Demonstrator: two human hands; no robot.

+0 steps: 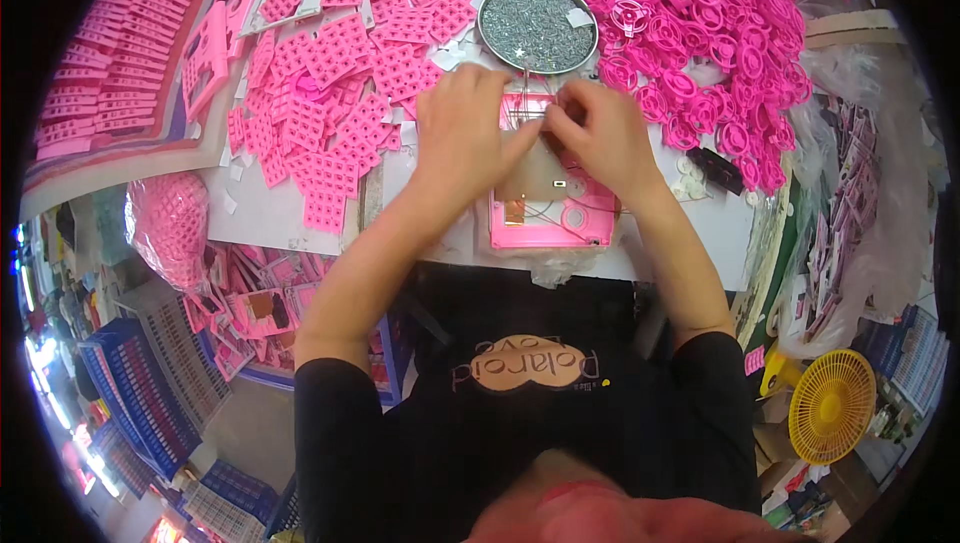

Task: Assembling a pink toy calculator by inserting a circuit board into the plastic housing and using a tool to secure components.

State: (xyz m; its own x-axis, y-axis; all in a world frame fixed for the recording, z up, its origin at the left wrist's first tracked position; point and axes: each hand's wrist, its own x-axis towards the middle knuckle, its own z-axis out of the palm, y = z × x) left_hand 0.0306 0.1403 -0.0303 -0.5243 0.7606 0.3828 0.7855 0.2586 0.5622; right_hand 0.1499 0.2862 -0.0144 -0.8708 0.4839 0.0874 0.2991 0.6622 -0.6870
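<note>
A pink plastic casing (540,237) lies on the table in front of me. A flat tan-grey plate (530,178) and thin wires sit in it, and a round ring shows at its lower right. My left hand (462,133) curls over the casing's upper left side, its thumb reaching inward over the plate. My right hand (608,133) is at the upper right, with thumb and index finger pinched together. Thin wires (524,103) run between the two hands. What the right fingertips pinch is too small to make out.
Beyond the casing stands a round tray (482,25) of small metal screws. Pink keypad pieces (335,123) are heaped at left, pink ring-shaped parts (715,53) at right. A black part (715,171) lies right of my hand. Below the table's right side is a yellow fan (832,407).
</note>
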